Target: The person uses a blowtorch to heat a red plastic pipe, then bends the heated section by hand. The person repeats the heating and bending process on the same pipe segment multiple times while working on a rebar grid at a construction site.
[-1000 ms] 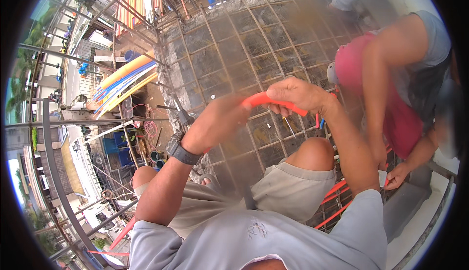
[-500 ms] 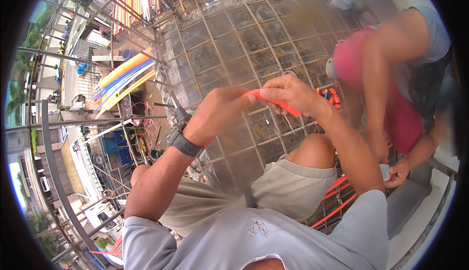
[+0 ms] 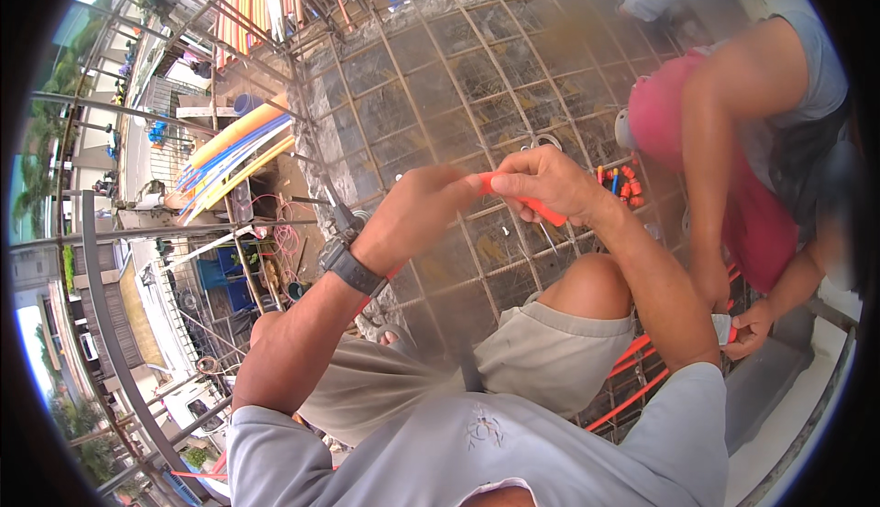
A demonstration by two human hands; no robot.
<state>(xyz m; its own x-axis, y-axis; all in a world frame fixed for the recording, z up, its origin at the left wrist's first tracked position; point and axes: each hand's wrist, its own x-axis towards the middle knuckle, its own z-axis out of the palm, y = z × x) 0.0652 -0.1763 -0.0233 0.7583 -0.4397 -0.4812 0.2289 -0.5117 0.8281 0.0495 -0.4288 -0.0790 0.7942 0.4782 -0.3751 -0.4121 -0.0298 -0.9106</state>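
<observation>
Both of my hands meet above a rebar grid, with a bright orange tube (image 3: 548,213) between them. My right hand (image 3: 547,181) pinches it with thumb and fingers, and a flat-looking length shows below the palm. My left hand (image 3: 423,212), slightly blurred, is closed at the tube's other visible part, its fingertips close to my right thumb. A stretch of orange also shows beside my left wrist, under a black watch (image 3: 353,270); whether it is the same piece I cannot tell. Just beyond my right hand lie small orange fittings (image 3: 631,186) and a few blue and yellow pieces.
Rebar mesh (image 3: 431,108) covers the slab ahead. At right a co-worker in a red head covering (image 3: 665,108) bends close, holding a small grey box (image 3: 722,327). Orange tubes (image 3: 632,397) run beside my knee. Coloured pipes (image 3: 240,154) lie at left past a metal railing (image 3: 101,296).
My left hand has shifted slightly right along the orange tube, closer to my right hand, so less of it shows between them. The co-worker's grey box has turned slightly.
</observation>
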